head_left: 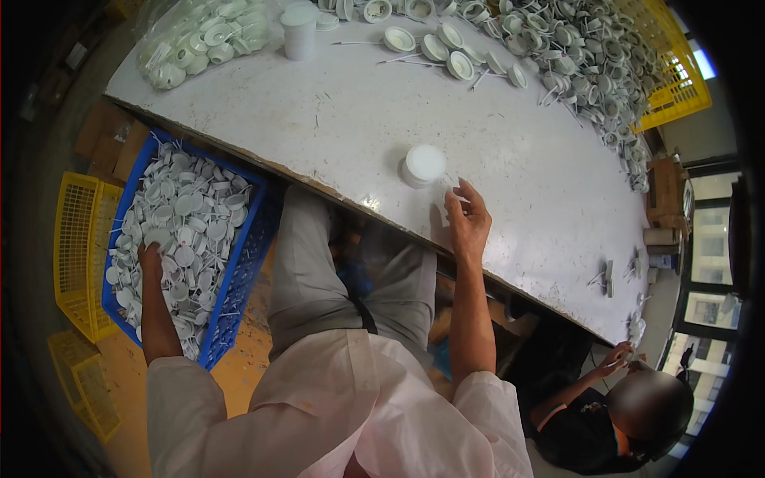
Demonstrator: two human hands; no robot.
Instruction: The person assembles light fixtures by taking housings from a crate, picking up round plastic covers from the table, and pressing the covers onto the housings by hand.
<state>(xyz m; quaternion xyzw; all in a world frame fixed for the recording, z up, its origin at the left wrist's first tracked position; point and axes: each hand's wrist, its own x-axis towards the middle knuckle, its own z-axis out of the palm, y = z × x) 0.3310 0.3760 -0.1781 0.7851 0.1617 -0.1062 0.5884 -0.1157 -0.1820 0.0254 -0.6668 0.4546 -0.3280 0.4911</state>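
Observation:
My left hand [150,259] reaches down into a blue crate [245,255] filled with several white round plastic caps with thin stems [191,215]; its fingers are buried among them, so whether it holds one is hidden. My right hand [468,219] rests at the near edge of the white table [351,119], fingers loosely spread, holding nothing. A short stack of white round caps [422,165] stands just beyond and left of that hand, not touched by it.
A large heap of white caps [582,56] covers the far right of the table; a clear bag of caps [203,36] and a white cup [300,30] sit far left. Yellow crates [76,247] stand on the floor. Another person [629,414] works at lower right.

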